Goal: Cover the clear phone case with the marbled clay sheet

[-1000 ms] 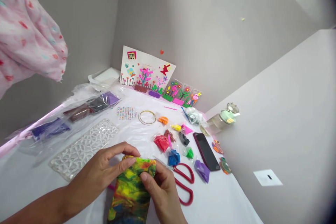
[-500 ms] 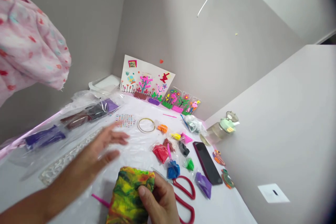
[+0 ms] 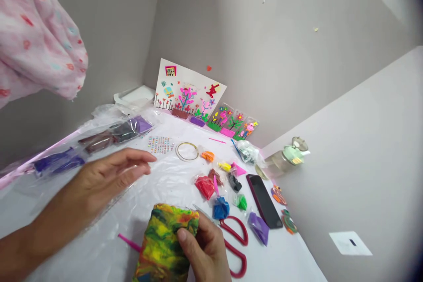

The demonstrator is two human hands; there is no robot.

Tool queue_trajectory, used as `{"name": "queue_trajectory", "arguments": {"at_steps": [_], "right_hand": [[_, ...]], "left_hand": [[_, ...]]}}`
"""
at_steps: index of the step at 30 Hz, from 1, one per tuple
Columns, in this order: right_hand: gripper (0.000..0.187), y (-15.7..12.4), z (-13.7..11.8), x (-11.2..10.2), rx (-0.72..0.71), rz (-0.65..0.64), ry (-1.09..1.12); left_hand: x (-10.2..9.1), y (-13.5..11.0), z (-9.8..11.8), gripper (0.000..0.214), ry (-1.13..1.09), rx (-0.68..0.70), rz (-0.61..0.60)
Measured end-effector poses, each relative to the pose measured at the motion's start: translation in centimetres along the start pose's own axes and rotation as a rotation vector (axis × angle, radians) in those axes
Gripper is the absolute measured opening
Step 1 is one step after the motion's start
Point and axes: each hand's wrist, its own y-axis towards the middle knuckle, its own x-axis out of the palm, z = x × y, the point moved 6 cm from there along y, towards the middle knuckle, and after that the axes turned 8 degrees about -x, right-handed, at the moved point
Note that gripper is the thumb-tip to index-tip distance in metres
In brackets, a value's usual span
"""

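My right hand [image 3: 206, 246] grips a flat rectangular slab covered in marbled clay [image 3: 165, 242], yellow, dark green and orange. The thumb presses on its front face and the other fingers are behind it. My left hand [image 3: 112, 176] hovers over the table to the left of the slab, fingers stretched out and thumb slightly apart, with nothing in it. Beneath that hand a white patterned strip is mostly hidden. A pink tool [image 3: 128, 242] pokes out from behind the slab's left edge. Beside my right hand lie red-handled scissors [image 3: 236, 262].
Small bags of coloured clay, among them a red one [image 3: 205, 187] and a blue one [image 3: 220, 208], lie right of centre near a phone [image 3: 264, 202]. Bangles [image 3: 187, 151] and a gem sticker sheet [image 3: 161, 144] sit farther back. Decorated panels [image 3: 188, 92] lean on the wall.
My left hand has moved left and turned, its fingers now closer together. My right hand still holds the clay-covered slab. The view has shifted slightly.
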Motion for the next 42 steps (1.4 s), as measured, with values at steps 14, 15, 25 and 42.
{"name": "queue_trajectory", "arguments": {"at_steps": [14,15,25,42], "right_hand": [[0.030,-0.1,-0.5,0.6,-0.008,0.022,0.033],[0.031,-0.1,-0.4,0.7,-0.010,0.015,0.030],[0.031,0.1,-0.2,0.6,-0.047,0.002,0.033],[0.033,-0.2,-0.7,1.1,0.022,-0.032,0.012]], "left_hand": [[6.3,-3.1,0.9,0.024,0.199,0.041,-0.496],[6.3,-3.1,0.7,0.024,0.212,0.044,-0.501],[6.7,-3.0,0.3,0.022,0.157,-0.018,-0.547],[6.5,-3.2,0.6,0.029,0.151,0.000,-0.538]]}}
